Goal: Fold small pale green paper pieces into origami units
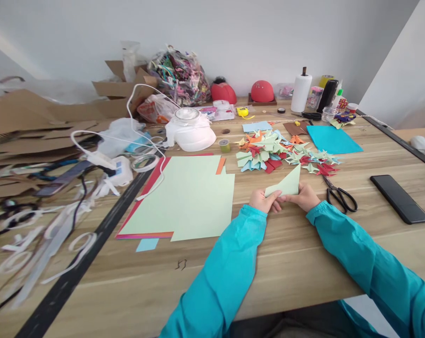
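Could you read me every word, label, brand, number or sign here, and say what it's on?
Nothing reads clearly enough to quote.
Table: dark scribble near the front, unclear.
Purple packet: markings too small and blurred.
Plastic bag: orange-red print, too blurred.
Folded green paper: no writing visible.

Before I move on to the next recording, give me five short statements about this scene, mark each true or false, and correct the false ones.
1. The left hand and right hand both hold a folded green paper. True.
2. The scissors are in the right hand. False: the scissors lie on the table.
3. The phone lies to the right of the scissors. True.
4. The tape measure is red. False: the tape measure is yellow.
5. The paper pile is all one colour. False: the paper pile shows green, orange, red and blue.
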Action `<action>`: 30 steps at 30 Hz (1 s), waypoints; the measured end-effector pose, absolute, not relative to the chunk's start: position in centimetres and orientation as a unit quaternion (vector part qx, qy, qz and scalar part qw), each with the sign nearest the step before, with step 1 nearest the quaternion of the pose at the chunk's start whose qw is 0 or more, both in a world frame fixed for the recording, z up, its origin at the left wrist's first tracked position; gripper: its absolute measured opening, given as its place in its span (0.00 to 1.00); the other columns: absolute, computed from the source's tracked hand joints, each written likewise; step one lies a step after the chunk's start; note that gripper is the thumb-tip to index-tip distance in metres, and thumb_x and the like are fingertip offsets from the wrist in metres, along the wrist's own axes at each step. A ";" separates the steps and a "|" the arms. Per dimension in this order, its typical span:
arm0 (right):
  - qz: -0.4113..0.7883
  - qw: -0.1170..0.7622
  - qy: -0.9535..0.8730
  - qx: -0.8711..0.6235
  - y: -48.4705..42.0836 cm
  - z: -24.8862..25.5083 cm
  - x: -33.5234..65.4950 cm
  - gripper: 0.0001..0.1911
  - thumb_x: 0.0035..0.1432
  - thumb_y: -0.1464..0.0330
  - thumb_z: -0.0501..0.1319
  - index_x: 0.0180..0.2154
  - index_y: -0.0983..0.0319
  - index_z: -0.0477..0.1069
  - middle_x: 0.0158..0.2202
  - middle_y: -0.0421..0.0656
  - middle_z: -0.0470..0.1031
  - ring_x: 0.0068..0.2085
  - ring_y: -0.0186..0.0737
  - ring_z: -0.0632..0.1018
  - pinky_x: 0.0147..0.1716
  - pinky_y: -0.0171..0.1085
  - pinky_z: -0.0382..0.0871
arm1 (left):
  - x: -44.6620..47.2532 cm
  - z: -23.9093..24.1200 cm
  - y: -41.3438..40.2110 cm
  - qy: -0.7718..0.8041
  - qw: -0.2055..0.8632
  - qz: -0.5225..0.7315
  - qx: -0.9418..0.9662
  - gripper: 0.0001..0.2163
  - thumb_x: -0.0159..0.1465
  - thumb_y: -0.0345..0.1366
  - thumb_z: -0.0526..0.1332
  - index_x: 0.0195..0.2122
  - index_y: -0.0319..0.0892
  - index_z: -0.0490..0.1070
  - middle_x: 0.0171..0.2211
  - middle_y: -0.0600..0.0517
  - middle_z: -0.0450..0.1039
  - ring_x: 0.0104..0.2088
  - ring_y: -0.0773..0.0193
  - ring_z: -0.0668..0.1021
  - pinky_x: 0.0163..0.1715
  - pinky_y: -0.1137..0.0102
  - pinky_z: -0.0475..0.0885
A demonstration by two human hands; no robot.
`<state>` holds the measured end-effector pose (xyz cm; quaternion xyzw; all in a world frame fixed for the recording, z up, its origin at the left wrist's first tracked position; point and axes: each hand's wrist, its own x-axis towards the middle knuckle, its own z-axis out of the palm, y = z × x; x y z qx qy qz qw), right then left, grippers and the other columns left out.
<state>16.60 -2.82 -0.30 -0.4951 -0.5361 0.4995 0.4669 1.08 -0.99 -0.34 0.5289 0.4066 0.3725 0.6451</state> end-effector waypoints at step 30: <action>0.527 0.455 -0.523 -0.491 -2.9 0.1 16.9 0.14 0.35 0.61 0.69 0.20 0.65 0.73 0.19 0.41 0.74 0.19 0.33 0.71 0.20 0.33 0.67 | 0.9 -0.5 -1.0 0.380 0.666 0.344 0.542 0.18 0.45 0.46 0.66 0.23 0.33 0.72 0.20 0.46 0.74 0.15 0.67 0.73 0.14 0.74 0.69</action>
